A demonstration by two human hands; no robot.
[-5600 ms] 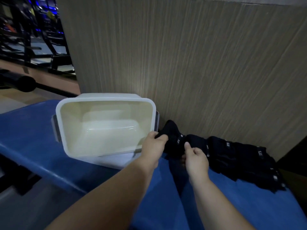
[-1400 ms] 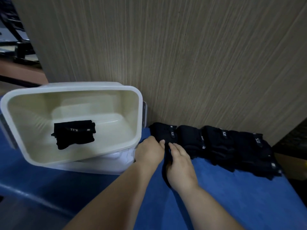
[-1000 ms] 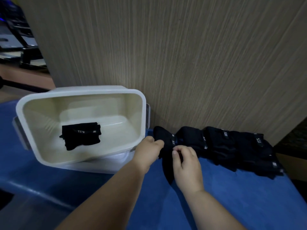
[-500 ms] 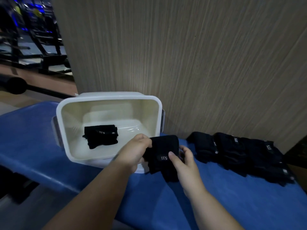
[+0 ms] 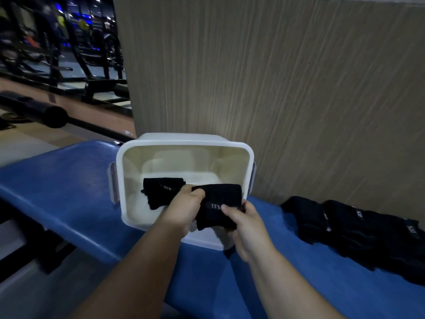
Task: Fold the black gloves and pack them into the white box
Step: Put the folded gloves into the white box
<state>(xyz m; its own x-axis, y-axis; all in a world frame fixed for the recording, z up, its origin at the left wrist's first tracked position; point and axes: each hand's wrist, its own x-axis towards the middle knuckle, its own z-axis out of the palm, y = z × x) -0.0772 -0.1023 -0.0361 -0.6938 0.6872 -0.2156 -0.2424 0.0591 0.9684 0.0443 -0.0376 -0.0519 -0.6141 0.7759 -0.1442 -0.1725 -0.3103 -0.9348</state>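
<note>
Early days on this one. On the blue desk, left of middle and up against the wall panel, the white box has only one folded glove on its floor. The left grip pinches one side of a second glove and the right grip clamps the other, holding it over the box's near rim, so I'd guess it's going in next. It's soft ribbed knit, folded into a flat rectangle, with the little white logo facing up. Over to the right, a row of black gloves waits along the desk's back edge.
</note>
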